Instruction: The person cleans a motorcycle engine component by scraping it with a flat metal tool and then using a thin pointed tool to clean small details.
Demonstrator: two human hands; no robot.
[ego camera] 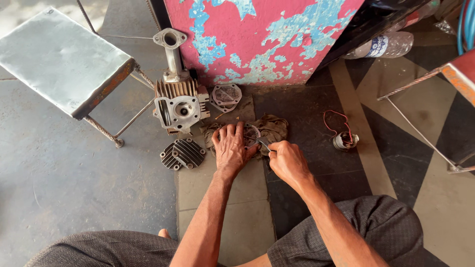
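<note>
My left hand (pixel 229 146) lies flat, fingers spread, pressing down on a dirty brown rag (pixel 271 128) spread on the floor. A thin curved metal part (pixel 255 132) shows just past its fingertips on the rag. My right hand (pixel 287 159) is closed around a slim metal tool (pixel 263 145) whose tip points toward the left hand's fingers. What lies under the left palm is hidden.
A finned engine cylinder head (pixel 179 103) with an intake pipe stands left of the rag, with a round finned cover (pixel 182 153) and a gasket plate (pixel 226 96) nearby. A metal stool (pixel 59 58) is far left. A small coil with red wire (pixel 344 139) sits right. Peeling pink wall (pixel 257 39) behind.
</note>
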